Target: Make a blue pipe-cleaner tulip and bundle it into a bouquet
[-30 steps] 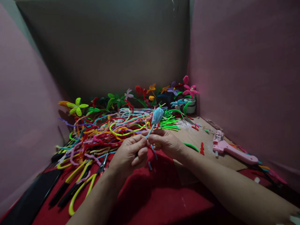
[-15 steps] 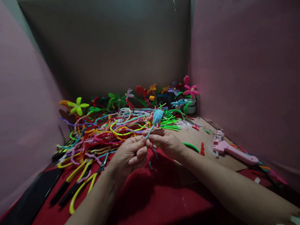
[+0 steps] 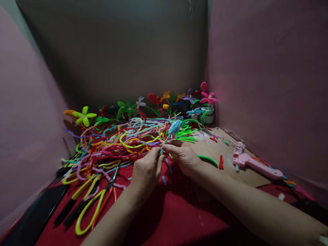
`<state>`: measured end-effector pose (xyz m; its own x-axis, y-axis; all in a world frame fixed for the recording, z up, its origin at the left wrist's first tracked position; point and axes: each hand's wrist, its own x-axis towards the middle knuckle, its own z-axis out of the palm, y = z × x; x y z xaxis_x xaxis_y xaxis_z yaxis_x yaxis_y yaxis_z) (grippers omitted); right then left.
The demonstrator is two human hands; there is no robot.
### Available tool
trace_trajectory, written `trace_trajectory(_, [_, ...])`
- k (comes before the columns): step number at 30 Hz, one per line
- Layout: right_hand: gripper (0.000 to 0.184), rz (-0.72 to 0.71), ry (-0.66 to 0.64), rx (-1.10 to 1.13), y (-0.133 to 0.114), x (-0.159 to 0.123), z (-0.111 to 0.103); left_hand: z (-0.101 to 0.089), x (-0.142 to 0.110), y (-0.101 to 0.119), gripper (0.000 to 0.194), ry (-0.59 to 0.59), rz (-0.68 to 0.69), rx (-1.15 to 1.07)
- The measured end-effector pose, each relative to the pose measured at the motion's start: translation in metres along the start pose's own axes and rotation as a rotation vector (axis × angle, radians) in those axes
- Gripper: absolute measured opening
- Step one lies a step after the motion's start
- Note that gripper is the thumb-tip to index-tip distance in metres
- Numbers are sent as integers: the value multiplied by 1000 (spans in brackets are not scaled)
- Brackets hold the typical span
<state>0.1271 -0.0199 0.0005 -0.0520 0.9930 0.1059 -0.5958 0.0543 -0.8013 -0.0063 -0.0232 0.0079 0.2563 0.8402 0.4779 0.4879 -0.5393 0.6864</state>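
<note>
My right hand [image 3: 182, 155] pinches the thin stem of a light-blue pipe-cleaner bud [image 3: 175, 127], which tilts up and away over the pile. My left hand [image 3: 146, 169] is turned palm down, its fingertips closed on the lower end of the same blue stem. Both hands hover over a red cloth [image 3: 174, 215], at the near edge of a heap of coloured pipe cleaners [image 3: 120, 140]. Short blue cut pieces [image 3: 164, 180] lie on the cloth just below my hands.
Finished pipe-cleaner flowers [image 3: 164, 102] line the back wall, some in a white pot [image 3: 208, 116]. A pink glue gun [image 3: 252, 164] lies on the cardboard at right. Yellow-handled pliers and scissors [image 3: 89, 201] lie at left. Pink walls close in both sides.
My left hand has rolled from fingers-up to palm-down and slid forward toward the pile. The blue bud has dropped a little and leaned right. The right hand barely moved.
</note>
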Motion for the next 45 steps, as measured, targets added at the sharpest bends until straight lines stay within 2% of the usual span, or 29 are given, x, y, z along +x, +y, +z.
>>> trace_trajectory(2, [15,0,-29,7,1,0,0,2,-2,-4,10,3,22,51])
trace_trajectory(5, [17,-2,-43,-47,1,-1,-1,2,-1,-3,11,-9,-32,-38])
trace_trajectory(8, [20,-16,-50,-127,-1,-2,-2,-3,2,5,18,-43,-154,-228])
trace_trajectory(11, [17,-68,-129,-184,-4,-4,0,-8,6,13,23,-102,-303,-440])
trace_trajectory(15, [8,-90,-134,-167,-6,-5,2,-13,8,12,23,-208,-405,-690])
trace_trajectory(20, [10,-52,-158,-83,-2,-1,-1,-14,9,3,18,-380,-514,-1000])
trace_trajectory(23, [11,4,-178,-36,-1,0,-3,-16,9,-2,14,-495,-520,-1139])
trace_trajectory(26, [11,33,-195,-6,-2,-1,-2,-18,9,-4,11,-556,-522,-1188])
trace_trajectory(29, [6,17,-198,3,-4,-2,-1,-19,10,-2,14,-560,-511,-1110])
trace_trajectory(32, [8,22,-81,7,-4,-1,0,-15,9,2,22,-417,-414,-786])
trace_trajectory(34, [12,20,29,36,-3,-1,1,-10,8,0,21,-224,-233,-425])
trace_trajectory(36, [14,17,105,58,-3,-1,3,-4,5,-6,18,-39,16,-54])
trace_trajectory(38, [14,21,139,54,-2,-2,5,0,3,-13,16,39,221,183])
trace_trajectory(40, [13,16,123,18,-1,-3,5,1,2,-18,18,55,315,255])
trace_trajectory(42, [12,-12,89,-24,-1,-4,4,0,2,-17,17,58,276,215])
trace_trajectory(45, [13,-43,19,-83,0,-3,0,-3,4,-6,16,-24,-2,-30])
